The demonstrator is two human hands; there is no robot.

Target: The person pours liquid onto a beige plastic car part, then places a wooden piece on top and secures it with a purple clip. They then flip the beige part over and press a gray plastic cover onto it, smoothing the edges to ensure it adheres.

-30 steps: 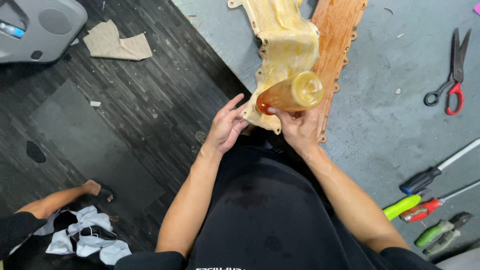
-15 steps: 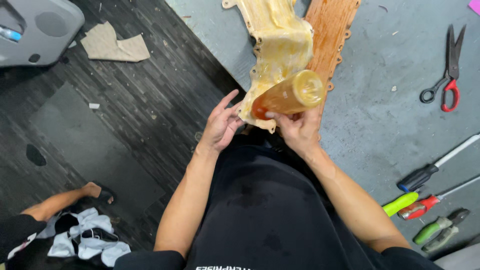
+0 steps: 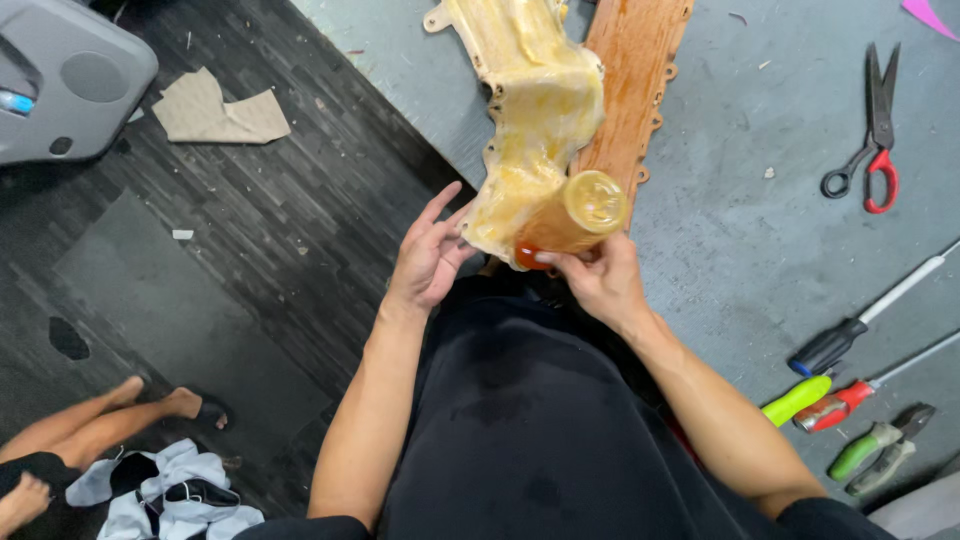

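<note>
At the middle of the frame, the right hand (image 3: 600, 285) grips an amber bottle (image 3: 570, 222) with a red cap, tipped on its side with the base toward the camera. The bottle sits just over the near end of a floppy yellowish sheet (image 3: 530, 100), which lies on a long orange-brown strip (image 3: 640, 70) running to the top edge of the grey table (image 3: 760, 250). The left hand (image 3: 428, 255) is open, fingers spread, touching the sheet's near edge. Red-handled scissors (image 3: 873, 150) lie at the upper right, screwdrivers (image 3: 850, 335) and pliers (image 3: 880, 450) at the lower right.
</note>
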